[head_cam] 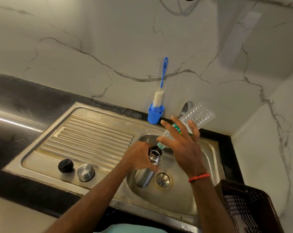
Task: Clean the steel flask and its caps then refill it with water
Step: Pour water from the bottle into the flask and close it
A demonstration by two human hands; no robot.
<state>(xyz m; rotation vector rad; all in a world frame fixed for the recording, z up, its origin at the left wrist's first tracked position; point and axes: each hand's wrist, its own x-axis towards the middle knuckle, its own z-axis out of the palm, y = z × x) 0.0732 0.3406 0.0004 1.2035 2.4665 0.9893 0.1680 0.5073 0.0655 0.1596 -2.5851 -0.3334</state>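
"Over the sink [176, 204] bowl, what are the two hands doing?"

"The left hand [139, 159] grips the steel flask [154, 156] just below its threaded neck, fingers wrapped round the body. The right hand [184, 148] holds a clear plastic bottle [198, 116], thumb on one side and spread fingers on the other, tipped so that its bottom points up toward the wall."

"Where do the two meet?"

"The bottle's mouth rests at the rim of the flask's open mouth. I cannot tell whether water is running."

"And the flask itself?"

"It is inside the bowl, uncapped, its base low and just beside the round drain [162, 180]. A red thread [199, 177] circles the right wrist."

"The caps?"

"Both sit on the flat edge of the ribbed drainboard [91, 138], well apart from the flask: the black cap [65, 165] on the left, the steel cap [86, 172] just beside it, dome up."

"Further out?"

"A blue holder [155, 116] stands against the marble wall behind the sink, with a blue-handled bottle brush [164, 73] upright in it, bristles down. The tap [186, 106] shows partly behind the bottle. A black countertop [16, 98] surrounds the sink, and a brown perforated basket [246, 195] with checked cloth inside sits at the lower right."
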